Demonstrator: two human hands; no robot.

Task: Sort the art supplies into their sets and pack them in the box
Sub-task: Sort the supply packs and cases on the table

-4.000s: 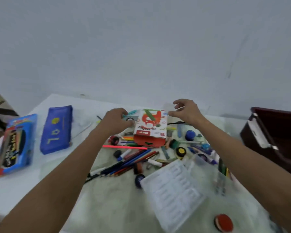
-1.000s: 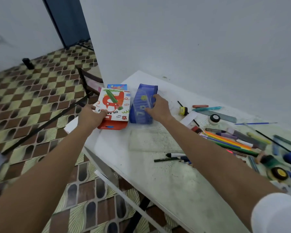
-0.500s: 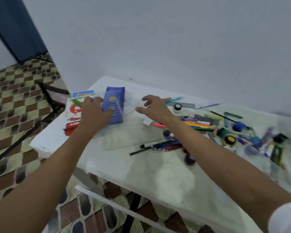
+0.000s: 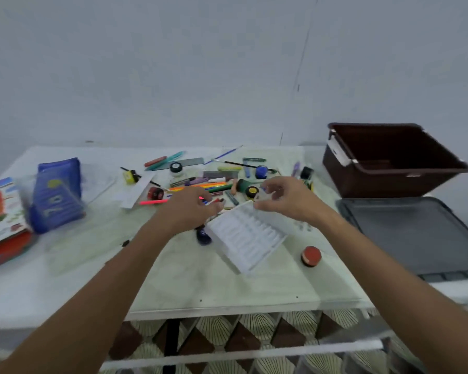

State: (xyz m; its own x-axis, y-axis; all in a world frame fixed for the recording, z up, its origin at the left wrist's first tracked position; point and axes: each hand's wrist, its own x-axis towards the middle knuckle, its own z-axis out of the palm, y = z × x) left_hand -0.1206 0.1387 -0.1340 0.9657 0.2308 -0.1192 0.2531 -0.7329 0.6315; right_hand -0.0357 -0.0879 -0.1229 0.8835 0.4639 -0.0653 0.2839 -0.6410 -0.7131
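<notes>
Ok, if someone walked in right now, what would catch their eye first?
Probably the jumble of pencils and pens spread across the middle of the table, with both hands reaching in over a white tray. After that, the empty brown box at the far right, then the blue pouch on the left.

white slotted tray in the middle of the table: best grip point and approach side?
Take the white slotted tray by its long near-right edge, coming from the right. It lies flat and skewed on the table, and that edge faces bare surface with only the red round cap nearby. The far corner is crowded by both hands and the loose pens. A thumb-over, fingers-under pinch likely suits its thin rim.
</notes>
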